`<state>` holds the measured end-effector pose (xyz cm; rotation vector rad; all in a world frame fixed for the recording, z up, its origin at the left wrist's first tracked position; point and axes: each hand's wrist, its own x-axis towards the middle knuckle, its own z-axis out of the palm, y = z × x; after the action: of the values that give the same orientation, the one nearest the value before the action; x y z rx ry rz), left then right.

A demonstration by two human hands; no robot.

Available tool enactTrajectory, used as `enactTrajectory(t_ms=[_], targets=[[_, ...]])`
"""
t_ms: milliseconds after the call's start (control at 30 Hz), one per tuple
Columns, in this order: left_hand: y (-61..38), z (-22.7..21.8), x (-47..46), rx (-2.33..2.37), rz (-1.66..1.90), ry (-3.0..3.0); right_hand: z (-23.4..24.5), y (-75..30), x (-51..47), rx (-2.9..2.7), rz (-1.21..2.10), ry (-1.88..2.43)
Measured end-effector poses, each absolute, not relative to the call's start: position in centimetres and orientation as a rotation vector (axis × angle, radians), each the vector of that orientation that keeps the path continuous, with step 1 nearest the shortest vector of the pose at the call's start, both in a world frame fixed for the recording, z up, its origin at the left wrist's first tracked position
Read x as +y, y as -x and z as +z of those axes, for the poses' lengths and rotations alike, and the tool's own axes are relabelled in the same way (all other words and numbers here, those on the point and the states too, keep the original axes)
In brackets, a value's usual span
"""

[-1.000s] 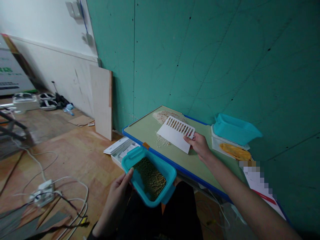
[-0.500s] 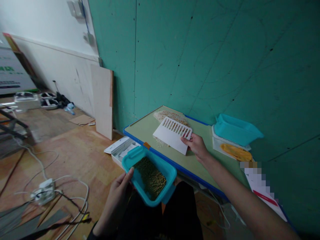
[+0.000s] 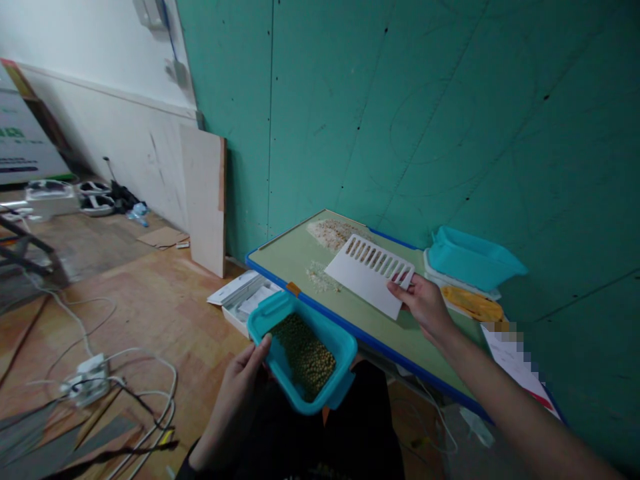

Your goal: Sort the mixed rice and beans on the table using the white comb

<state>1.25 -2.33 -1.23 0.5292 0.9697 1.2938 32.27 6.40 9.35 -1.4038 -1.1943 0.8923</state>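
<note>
My left hand (image 3: 246, 373) grips the left rim of a turquoise plastic container (image 3: 345, 343) below the table's front edge. Inside lie dark green beans (image 3: 295, 337) and yellowish beans (image 3: 320, 367). Above the tabletop, my right hand (image 3: 423, 303) pinches the right end of a flat white slotted scraper (image 3: 357, 280); its slots face the wall. Left of and behind the scraper, a pale heap of grains with some beans (image 3: 330, 233) is spread on the table, partly hidden by it. A smaller scatter of pale grains (image 3: 321, 277) lies near the front edge.
The green, blue-edged table (image 3: 280, 257) stands against a green wall (image 3: 325, 100). At its right are another turquoise container (image 3: 470, 260), a yellow cloth-like item (image 3: 473, 303) and a paper sheet (image 3: 515, 367). An open white box (image 3: 245, 300) and a power strip with cables (image 3: 90, 380) are on the floor.
My right hand has moved the scraper to the right, away from the grain heap, uncovering more of the small scatter. My left hand and its container have barely shifted.
</note>
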Motion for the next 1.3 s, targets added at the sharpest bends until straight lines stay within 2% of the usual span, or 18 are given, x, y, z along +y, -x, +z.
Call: enactTrajectory(t_ms=[233,867,1300], targets=[[-2.1,-1.5,-2.5,0.966,1.280,-0.546,9.0,-34.9,3.3,-1.187,0.861,1.476],[-2.2,-0.9,-2.5,0.938,1.314,-0.502,9.0,-33.6,2.3,-1.239,0.950,1.454],[-2.3,-0.2,-2.8,0.977,1.276,-0.498,9.1,-33.4,-0.5,-1.354,0.783,1.487]])
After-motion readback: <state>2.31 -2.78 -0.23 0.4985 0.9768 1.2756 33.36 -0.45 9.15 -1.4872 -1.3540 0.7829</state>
